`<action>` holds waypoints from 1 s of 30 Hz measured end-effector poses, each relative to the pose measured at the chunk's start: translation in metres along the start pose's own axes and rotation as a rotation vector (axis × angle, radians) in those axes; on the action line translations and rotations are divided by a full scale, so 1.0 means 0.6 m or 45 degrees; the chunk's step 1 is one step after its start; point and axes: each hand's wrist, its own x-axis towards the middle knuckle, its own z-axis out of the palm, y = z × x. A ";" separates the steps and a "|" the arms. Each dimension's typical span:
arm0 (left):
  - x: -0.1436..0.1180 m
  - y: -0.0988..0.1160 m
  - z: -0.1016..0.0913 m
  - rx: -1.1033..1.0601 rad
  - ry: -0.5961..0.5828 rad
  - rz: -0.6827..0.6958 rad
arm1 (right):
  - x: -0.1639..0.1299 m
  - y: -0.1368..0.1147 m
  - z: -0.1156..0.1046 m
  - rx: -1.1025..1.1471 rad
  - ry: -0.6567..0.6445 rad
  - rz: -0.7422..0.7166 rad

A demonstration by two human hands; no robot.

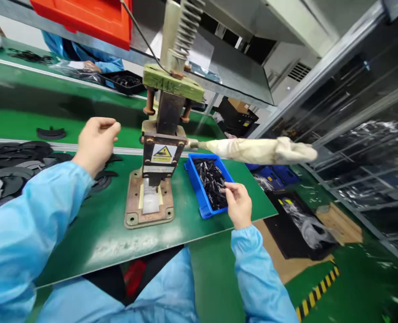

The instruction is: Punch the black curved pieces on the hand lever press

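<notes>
My left hand (97, 144) is raised left of a hand press (163, 152), thumb and fingers drawn together; nothing shows between them. Below and beside it lie curved flat black pieces (17, 172) in a heap. My right hand (239, 204) reaches over the near right rim of a blue bin (199, 190). Its fingertips are pinched at the small black parts (210, 179) inside, and whether a part is held is hidden. On the press base (133, 208), under the ram, sits a pale translucent block (150, 202). A cloth-wrapped lever (252, 150) sticks out rightward from the press.
One curved black piece (50, 133) lies on the green strip behind. Across it a co-worker's blue sleeve (109, 66) is near a black tray (126, 83). An orange-red bin (87, 20) sits on the shelf overhead. Bagged items (311, 231) lie in a black container at right.
</notes>
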 end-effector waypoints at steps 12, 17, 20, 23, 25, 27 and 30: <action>-0.407 -0.013 -0.031 -0.067 -0.687 0.329 | -0.209 -0.149 0.174 0.694 -0.657 0.082; -0.434 -0.051 -0.043 -0.239 -0.519 -0.164 | -0.250 -0.153 0.205 0.800 -0.734 0.081; -0.451 -0.060 -0.046 -0.364 -0.516 -0.344 | -0.265 -0.143 0.208 0.814 -0.698 0.061; -0.461 -0.061 -0.051 -0.406 -0.555 -0.341 | -0.273 -0.133 0.211 0.834 -0.650 0.106; -0.465 -0.061 -0.054 -0.398 -0.576 -0.324 | -0.276 -0.129 0.213 0.845 -0.639 0.135; -0.467 -0.061 -0.057 -0.385 -0.587 -0.311 | -0.277 -0.126 0.216 0.858 -0.635 0.157; -0.468 -0.064 -0.058 -0.370 -0.594 -0.303 | -0.277 -0.123 0.219 0.879 -0.639 0.171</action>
